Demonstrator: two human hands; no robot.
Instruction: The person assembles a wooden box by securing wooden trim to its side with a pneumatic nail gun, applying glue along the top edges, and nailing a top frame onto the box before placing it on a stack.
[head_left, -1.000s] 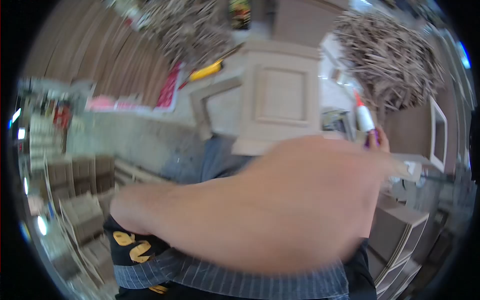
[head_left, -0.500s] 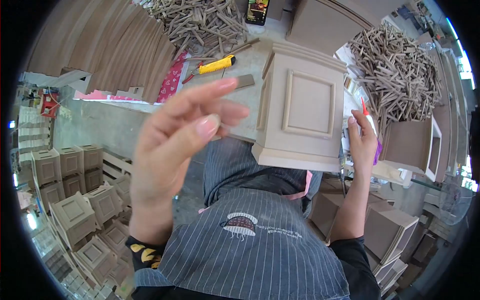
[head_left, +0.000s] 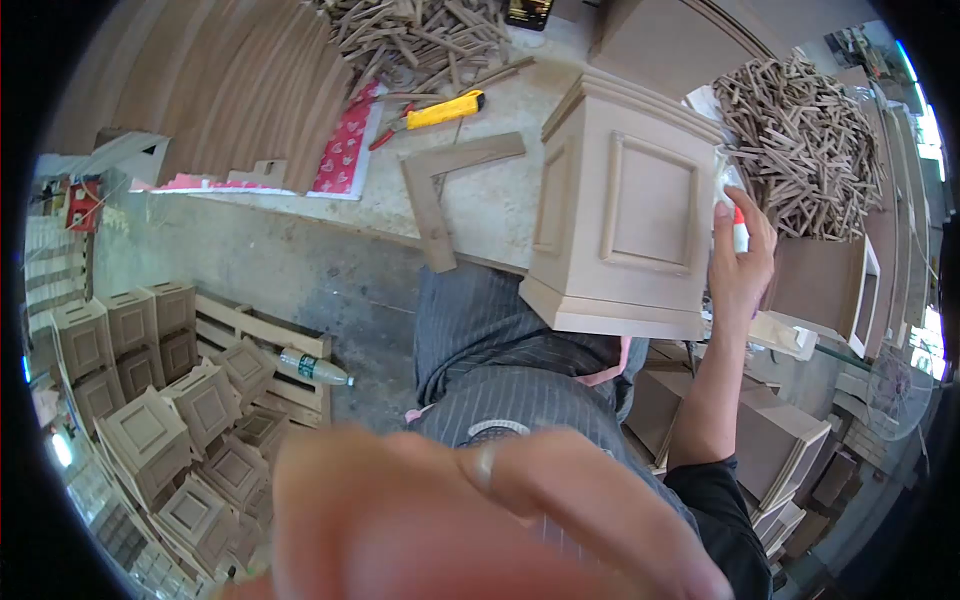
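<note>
A brown fibreboard box [head_left: 620, 210] with raised panel frames and stepped mouldings stands on the table. Beside its right edge is my right hand [head_left: 742, 265], thumb and fingers apart and slightly bent. A white bottle with a red tip [head_left: 740, 236] shows through the gap between them; whether the hand touches the bottle or the box I cannot tell. My left hand [head_left: 450, 520] fills the lower middle of the view, very near the camera and badly blurred. Its fingers cannot be made out, nor anything in them. Left of the box lies an L-shaped brown strip [head_left: 432, 190].
A yellow-handled cutter [head_left: 445, 108] and red-handled pliers [head_left: 390, 130] lie on the table [head_left: 490, 225]. Piles of small wood strips [head_left: 795, 145] stand behind. Stacked brown boards [head_left: 220, 90] are at left. Several panelled boxes [head_left: 145, 440] and a plastic bottle [head_left: 315, 366] lie lower left.
My left hand has come down and close to the camera, uncovering the L-shaped strip. The box appears shifted slightly right in view; my right hand is still beside it, slightly higher.
</note>
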